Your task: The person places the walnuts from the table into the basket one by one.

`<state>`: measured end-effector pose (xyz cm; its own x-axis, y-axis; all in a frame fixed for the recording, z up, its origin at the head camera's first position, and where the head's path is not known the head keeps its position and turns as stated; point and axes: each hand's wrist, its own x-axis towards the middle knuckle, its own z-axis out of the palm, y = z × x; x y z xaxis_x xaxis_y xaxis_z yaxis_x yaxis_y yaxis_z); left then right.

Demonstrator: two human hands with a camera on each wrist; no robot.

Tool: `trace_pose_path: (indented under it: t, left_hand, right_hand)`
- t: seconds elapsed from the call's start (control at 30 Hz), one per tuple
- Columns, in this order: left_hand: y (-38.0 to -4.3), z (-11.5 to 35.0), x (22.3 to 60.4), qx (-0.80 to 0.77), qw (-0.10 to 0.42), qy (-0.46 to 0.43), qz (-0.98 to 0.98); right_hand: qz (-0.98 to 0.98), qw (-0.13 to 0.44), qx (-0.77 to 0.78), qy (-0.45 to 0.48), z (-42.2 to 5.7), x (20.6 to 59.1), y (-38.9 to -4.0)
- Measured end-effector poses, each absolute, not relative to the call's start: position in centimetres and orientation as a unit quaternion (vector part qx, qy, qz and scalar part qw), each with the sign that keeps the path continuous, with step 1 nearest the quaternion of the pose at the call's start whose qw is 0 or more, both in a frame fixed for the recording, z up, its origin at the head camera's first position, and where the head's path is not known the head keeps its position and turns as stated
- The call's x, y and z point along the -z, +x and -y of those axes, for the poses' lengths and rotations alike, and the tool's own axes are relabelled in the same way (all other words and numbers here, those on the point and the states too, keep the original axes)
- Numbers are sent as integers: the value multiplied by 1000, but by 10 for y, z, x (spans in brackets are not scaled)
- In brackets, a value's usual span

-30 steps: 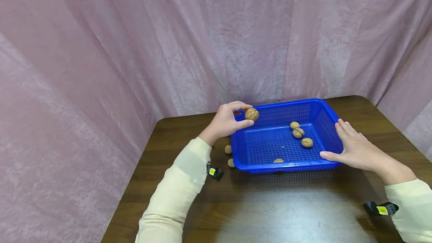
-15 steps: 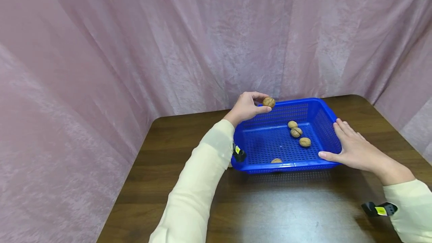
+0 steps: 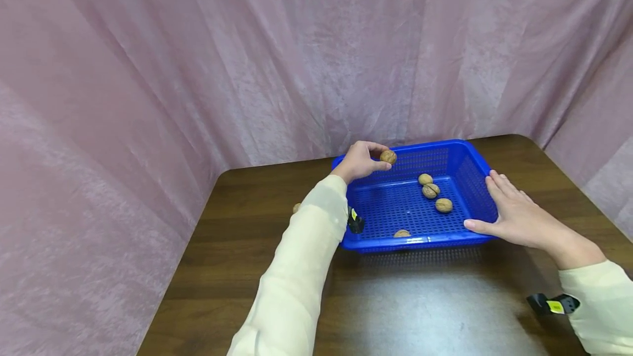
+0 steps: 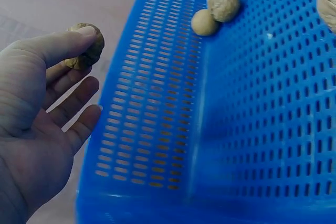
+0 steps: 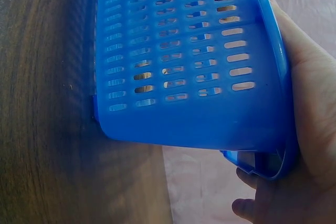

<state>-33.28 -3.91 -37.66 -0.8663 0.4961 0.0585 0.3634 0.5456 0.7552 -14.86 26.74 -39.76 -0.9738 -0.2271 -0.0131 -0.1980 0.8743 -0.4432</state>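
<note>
My left hand point(image 3: 358, 161) pinches a walnut point(image 3: 388, 157) between thumb and fingertips, held up by the back left of the blue plastic basket point(image 3: 420, 242). In the left wrist view the pinched walnut point(image 4: 84, 51) shows beside the basket's perforated wall, with the other fingers loosely bent below it. My right hand point(image 3: 524, 218) rests at the basket's right end, its fingers straight along the rim and the thumb extended over the front corner. Inside the basket, a walnut point(image 3: 444, 205) lies near two touching ones point(image 3: 430, 190). One more walnut point(image 3: 402, 233) is partly hidden by the front wall.
The basket stands on a brown wooden table point(image 3: 237, 246), near its back edge. Another walnut point(image 3: 296, 208) peeks out left of the left sleeve point(image 3: 296, 268). A pink curtain point(image 3: 277, 70) hangs behind the table. Small black devices sit at both wrists.
My left hand has carried the walnut rightward from the basket's left end, rising and then dipping slightly. The left sleeve now covers the walnuts seen left of the basket. The right hand stays put.
</note>
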Motion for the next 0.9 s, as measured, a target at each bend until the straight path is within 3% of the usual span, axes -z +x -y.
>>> trace_pose_path:
  t: [0.4,0.73,0.9]
  left_hand:
    - [-323,48,411,-410,145,261,-862]
    - [-320,47,411,-399,205,278,-849]
    - [-319,47,411,-386,206,272,-857]
  right_hand:
    - [-967,37,226,-113,-267,399,-145]
    - [-968,33,223,-113,-267,399,-145]
    - [-967,33,223,-115,-267,399,-145]
